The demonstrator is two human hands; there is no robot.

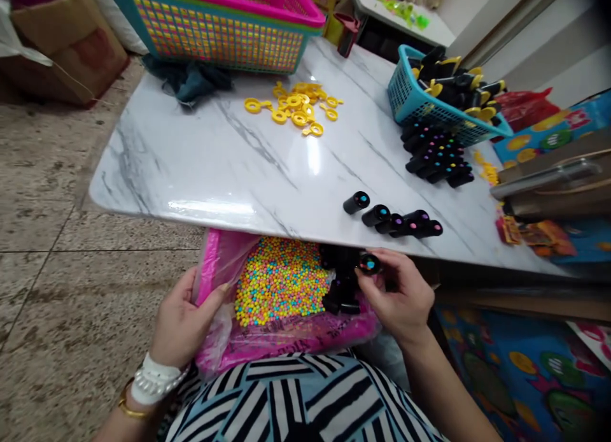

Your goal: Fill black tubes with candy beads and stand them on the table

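On my lap rests a pink tray [212, 254] lined with clear plastic, partly under the table edge. Small yellow, pink and blue beads [281, 283] fill its left and middle part, and several black cylinders [341, 295] lie at its right side. My left hand [184, 314] grips the tray's left wall and its plastic, thumb over the rim. Between the thumb and fingers of my right hand [398, 292] is a black cylinder [369, 263], its end with coloured beads facing up, above the tray's right side.
Several black cylinders [394, 222] stand near the front edge of the marble-patterned table [205, 155]. Yellow ring-shaped pieces [298, 104] lie further back. A blue basket [443, 114] of black and yellow parts stands at right beside grouped cylinders [436, 152]. Stacked baskets [219, 31] are behind.
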